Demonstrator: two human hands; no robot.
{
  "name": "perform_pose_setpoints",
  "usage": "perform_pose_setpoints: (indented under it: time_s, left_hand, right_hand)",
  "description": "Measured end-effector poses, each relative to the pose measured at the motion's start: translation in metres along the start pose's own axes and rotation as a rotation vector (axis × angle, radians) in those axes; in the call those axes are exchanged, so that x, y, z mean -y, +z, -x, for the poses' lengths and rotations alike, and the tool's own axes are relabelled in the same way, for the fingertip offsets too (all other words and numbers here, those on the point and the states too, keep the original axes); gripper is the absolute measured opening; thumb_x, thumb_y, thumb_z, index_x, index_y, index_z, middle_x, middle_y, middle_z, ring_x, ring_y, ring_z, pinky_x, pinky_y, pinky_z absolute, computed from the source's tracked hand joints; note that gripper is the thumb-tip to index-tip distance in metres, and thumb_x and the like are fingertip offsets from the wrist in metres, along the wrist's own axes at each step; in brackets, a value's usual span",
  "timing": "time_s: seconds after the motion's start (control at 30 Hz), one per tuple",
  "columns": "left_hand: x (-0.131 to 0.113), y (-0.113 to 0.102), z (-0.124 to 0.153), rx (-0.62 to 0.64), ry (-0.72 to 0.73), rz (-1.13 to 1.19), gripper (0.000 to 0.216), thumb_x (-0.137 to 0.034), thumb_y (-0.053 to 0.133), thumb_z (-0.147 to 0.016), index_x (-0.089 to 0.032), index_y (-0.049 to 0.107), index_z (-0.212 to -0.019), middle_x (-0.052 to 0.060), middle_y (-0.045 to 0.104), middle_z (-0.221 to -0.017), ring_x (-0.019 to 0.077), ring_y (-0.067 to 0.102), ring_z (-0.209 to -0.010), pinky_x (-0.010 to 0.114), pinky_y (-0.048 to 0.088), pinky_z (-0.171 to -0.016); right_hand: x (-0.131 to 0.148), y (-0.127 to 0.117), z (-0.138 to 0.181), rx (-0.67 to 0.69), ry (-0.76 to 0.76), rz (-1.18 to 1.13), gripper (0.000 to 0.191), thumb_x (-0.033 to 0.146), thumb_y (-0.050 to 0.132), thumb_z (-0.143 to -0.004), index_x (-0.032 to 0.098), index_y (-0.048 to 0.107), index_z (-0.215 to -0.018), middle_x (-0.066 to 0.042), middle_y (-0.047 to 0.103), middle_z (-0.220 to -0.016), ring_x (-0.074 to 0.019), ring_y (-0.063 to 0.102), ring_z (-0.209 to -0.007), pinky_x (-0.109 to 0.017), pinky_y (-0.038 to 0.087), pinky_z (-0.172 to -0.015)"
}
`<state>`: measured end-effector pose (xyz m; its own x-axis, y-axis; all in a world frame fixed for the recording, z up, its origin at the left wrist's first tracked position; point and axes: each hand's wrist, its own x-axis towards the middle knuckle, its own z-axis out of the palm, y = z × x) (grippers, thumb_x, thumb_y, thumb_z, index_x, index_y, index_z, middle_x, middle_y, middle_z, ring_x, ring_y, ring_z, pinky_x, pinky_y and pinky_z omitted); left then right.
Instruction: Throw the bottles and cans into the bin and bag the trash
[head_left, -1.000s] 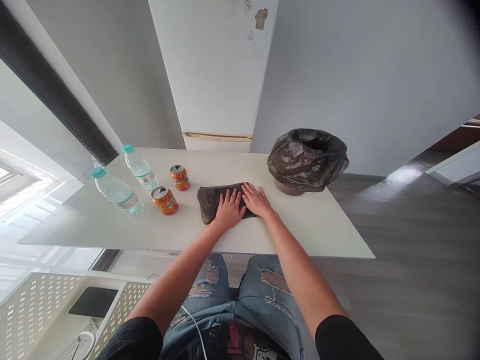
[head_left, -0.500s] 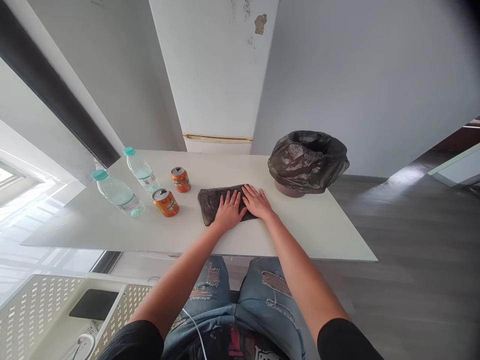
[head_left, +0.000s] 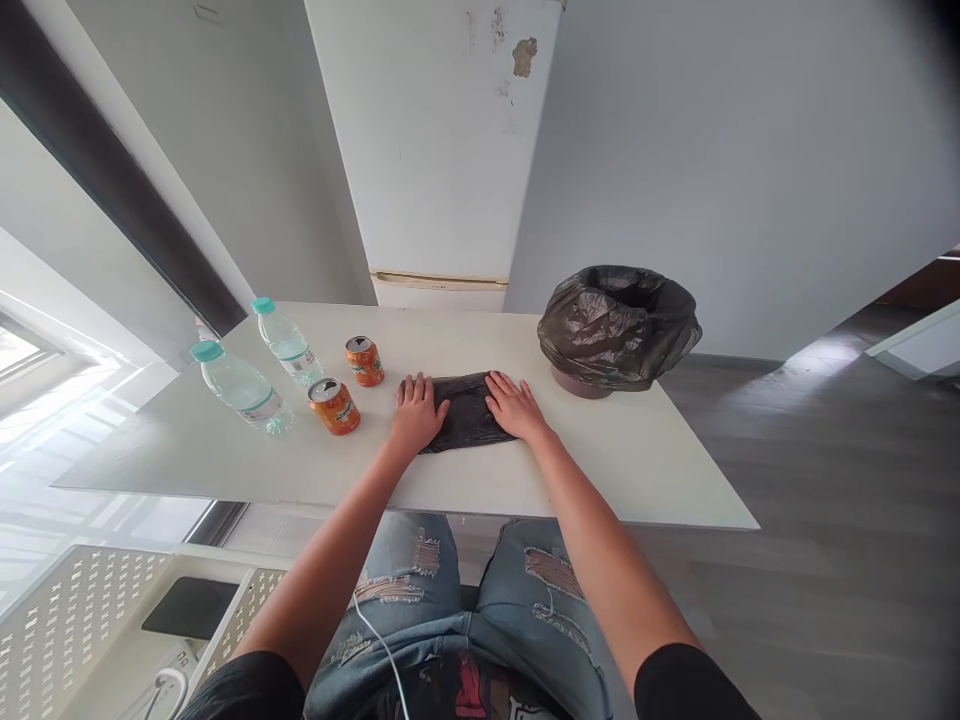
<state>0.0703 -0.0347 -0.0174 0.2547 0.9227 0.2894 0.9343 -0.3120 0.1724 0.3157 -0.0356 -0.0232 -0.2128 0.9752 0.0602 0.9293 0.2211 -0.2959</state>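
A folded black plastic bag (head_left: pixel 469 412) lies flat on the white table (head_left: pixel 600 470) in front of me. My left hand (head_left: pixel 417 415) presses on its left end, palm down with fingers stretched out, hiding that end. On its right end rests my right hand (head_left: pixel 517 408), also flat with the fingers extended. Left of the bag stand two orange drink cans, a nearer can (head_left: pixel 334 407) and a farther can (head_left: pixel 365 361). Beyond them are two clear plastic bottles with teal caps, a nearer bottle (head_left: pixel 244 390) and a farther bottle (head_left: pixel 286 340).
A bin lined with a black bag (head_left: pixel 619 330) stands at the table's right end. Behind the table is a white fridge (head_left: pixel 442 150). At lower left, a pale perforated rack (head_left: pixel 82 620) holds a dark flat object (head_left: pixel 191 607). A white cable (head_left: pixel 382 645) crosses my lap.
My left hand has slid left across the folded bag to its left end, uncovering the middle. My right hand stays on the right end.
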Motion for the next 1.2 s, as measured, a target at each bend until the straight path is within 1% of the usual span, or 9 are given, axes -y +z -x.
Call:
perform_pose_setpoints:
  time_s: [0.27,0.4,0.53,0.63,0.77,0.9,0.97,1.1,1.2]
  left_hand:
    - [0.018,0.016,0.008,0.016,-0.029,0.002,0.073,-0.050,0.036,-0.107,-0.002,0.042,-0.162,0.026,0.034,-0.171,0.0433,0.029,-0.161,0.064,0.026,-0.129]
    - [0.018,0.004,0.007,-0.083,-0.093,0.125,0.068,-0.048,0.026,-0.110,-0.009,0.041,-0.164,0.021,0.036,-0.172,0.0425,0.028,-0.162,0.068,0.033,-0.124]
    - [0.021,-0.007,0.004,-0.214,-0.088,0.229,0.054,-0.038,0.027,-0.111,-0.017,0.058,-0.150,0.017,0.052,-0.161,0.0337,0.043,-0.154,0.057,0.040,-0.123]
    - [0.023,-0.010,0.002,-0.214,-0.069,0.277,0.043,-0.032,0.035,-0.109,-0.019,0.071,-0.129,0.015,0.064,-0.144,0.0305,0.057,-0.135,0.050,0.046,-0.118]
    - [0.023,-0.008,0.001,-0.184,-0.069,0.305,0.035,-0.026,0.045,-0.104,-0.022,0.076,-0.117,0.011,0.071,-0.128,0.0290,0.061,-0.122,0.048,0.050,-0.113]
    - [0.022,-0.005,0.002,-0.136,-0.040,0.291,0.029,-0.023,0.052,-0.099,-0.025,0.080,-0.107,0.010,0.069,-0.130,0.0294,0.060,-0.126,0.048,0.050,-0.111]
    - [0.021,-0.005,0.002,-0.110,-0.027,0.282,0.025,-0.022,0.055,-0.097,-0.025,0.079,-0.104,0.010,0.069,-0.131,0.0301,0.059,-0.127,0.048,0.050,-0.111]
    - [0.021,-0.008,0.002,-0.133,-0.049,0.303,0.029,-0.024,0.050,-0.101,-0.023,0.070,-0.123,0.011,0.070,-0.126,0.0299,0.060,-0.123,0.047,0.048,-0.110]
    - [0.021,-0.011,0.001,-0.165,-0.083,0.306,0.028,-0.022,0.045,-0.104,-0.022,0.066,-0.122,0.011,0.070,-0.123,0.0297,0.061,-0.119,0.046,0.048,-0.108]
  right_hand:
    - [-0.002,0.000,0.000,-0.012,-0.013,-0.104,0.062,0.046,0.023,-0.111,0.028,0.033,-0.169,-0.002,0.025,-0.178,-0.0244,0.021,-0.166,-0.060,0.011,-0.134]
    - [-0.009,-0.004,-0.002,-0.241,0.029,-0.303,0.060,0.042,0.022,-0.110,0.022,0.045,-0.163,-0.008,0.042,-0.171,-0.0241,0.035,-0.159,-0.050,0.029,-0.130]
    - [-0.020,-0.004,0.000,-0.542,0.218,-0.378,0.052,0.035,0.028,-0.106,0.015,0.065,-0.135,-0.018,0.070,-0.131,-0.0304,0.061,-0.125,-0.047,0.047,-0.111]
    - [-0.024,-0.002,0.002,-0.648,0.305,-0.353,0.038,0.032,0.038,-0.099,0.017,0.067,-0.117,-0.016,0.073,-0.103,-0.0317,0.063,-0.102,-0.047,0.052,-0.096]
    - [-0.023,0.000,0.004,-0.621,0.353,-0.346,0.029,0.029,0.044,-0.094,0.020,0.067,-0.109,-0.012,0.073,-0.089,-0.0308,0.064,-0.092,-0.044,0.052,-0.086]
    - [-0.022,-0.001,0.005,-0.515,0.358,-0.315,0.025,0.036,0.051,-0.095,0.021,0.068,-0.105,-0.011,0.075,-0.090,-0.0324,0.064,-0.099,-0.045,0.051,-0.091]
    - [-0.020,-0.002,0.005,-0.456,0.297,-0.322,0.026,0.042,0.056,-0.095,0.022,0.069,-0.106,-0.010,0.076,-0.093,-0.0318,0.064,-0.101,-0.046,0.051,-0.094]
    - [-0.014,-0.003,0.006,-0.340,0.088,-0.364,0.032,0.039,0.065,-0.090,0.024,0.066,-0.118,-0.006,0.075,-0.099,-0.0284,0.063,-0.101,-0.041,0.053,-0.091]
    - [-0.012,-0.004,0.007,-0.354,0.027,-0.346,0.034,0.033,0.062,-0.091,0.024,0.064,-0.123,-0.007,0.072,-0.102,-0.0268,0.063,-0.101,-0.040,0.053,-0.093]
